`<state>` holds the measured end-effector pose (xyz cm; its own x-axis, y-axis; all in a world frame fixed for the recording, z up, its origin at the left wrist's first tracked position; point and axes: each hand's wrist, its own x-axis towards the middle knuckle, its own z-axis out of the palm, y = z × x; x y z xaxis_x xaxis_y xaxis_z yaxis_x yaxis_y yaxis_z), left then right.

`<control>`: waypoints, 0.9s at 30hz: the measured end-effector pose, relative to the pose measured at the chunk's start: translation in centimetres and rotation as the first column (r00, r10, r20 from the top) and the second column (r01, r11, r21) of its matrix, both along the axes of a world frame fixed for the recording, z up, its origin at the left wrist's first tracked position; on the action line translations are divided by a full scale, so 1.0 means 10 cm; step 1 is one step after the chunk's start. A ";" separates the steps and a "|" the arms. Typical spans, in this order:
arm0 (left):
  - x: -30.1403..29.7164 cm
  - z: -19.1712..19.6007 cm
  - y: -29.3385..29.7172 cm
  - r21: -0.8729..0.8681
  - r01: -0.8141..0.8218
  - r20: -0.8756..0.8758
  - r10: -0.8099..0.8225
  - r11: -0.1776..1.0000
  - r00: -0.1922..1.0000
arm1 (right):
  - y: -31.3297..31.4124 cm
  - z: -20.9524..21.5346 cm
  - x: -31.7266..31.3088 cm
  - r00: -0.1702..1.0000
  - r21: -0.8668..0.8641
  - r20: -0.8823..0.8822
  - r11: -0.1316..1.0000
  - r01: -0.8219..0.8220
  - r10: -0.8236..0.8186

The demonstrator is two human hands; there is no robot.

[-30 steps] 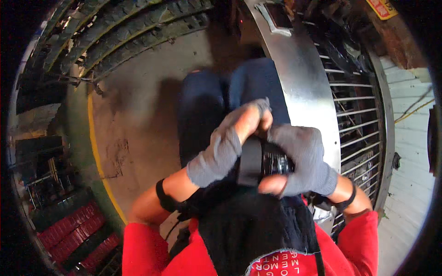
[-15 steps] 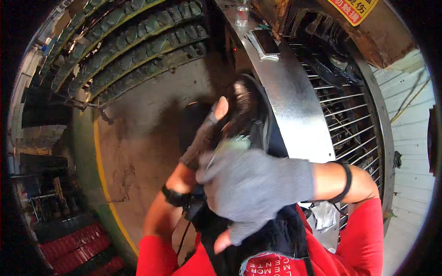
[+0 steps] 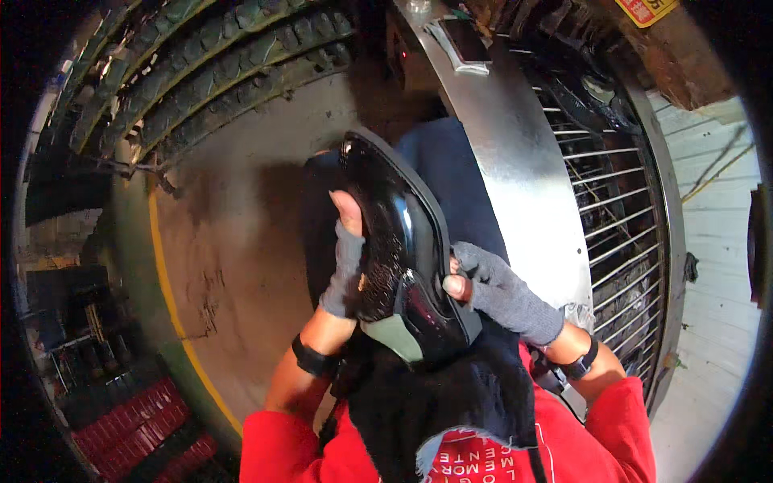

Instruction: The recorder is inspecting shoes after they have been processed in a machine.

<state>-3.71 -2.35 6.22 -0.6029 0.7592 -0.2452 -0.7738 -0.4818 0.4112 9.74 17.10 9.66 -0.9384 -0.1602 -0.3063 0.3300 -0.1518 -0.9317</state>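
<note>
A glossy black leather shoe [image 3: 394, 233] lies tilted over my lap, its toe pointing away from me. A pale green last [image 3: 392, 337] shows in its opening at the near end. Wrapped about the shoe's left side is my left hand [image 3: 346, 253], in a grey fingerless glove with the thumb along the upper. My right hand [image 3: 499, 290], gloved likewise, grips the sole edge near the heel, thumb and fingertips pressed to it. The fingers of both hands beneath the shoe are partly hidden. A dark apron [image 3: 451, 406] covers my lap.
To the right runs a metal bench edge [image 3: 523, 169] beside a grate of metal rods [image 3: 616, 197] with dark shoes [image 3: 592, 88] at its far end. A phone [image 3: 467, 40] rests on a cloth there. Racks of green lasts [image 3: 233, 76] stand far left.
My right hand has swung from across the front of the shoe to its right side and now grips the heel edge. The shoe has turned its glossy side into view.
</note>
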 end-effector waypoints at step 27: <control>0.44 0.79 -0.16 -0.477 -0.655 -0.798 0.024 0.586 0.603 | -0.27 0.53 -0.52 0.919 -0.094 -0.348 0.982 0.162 -0.185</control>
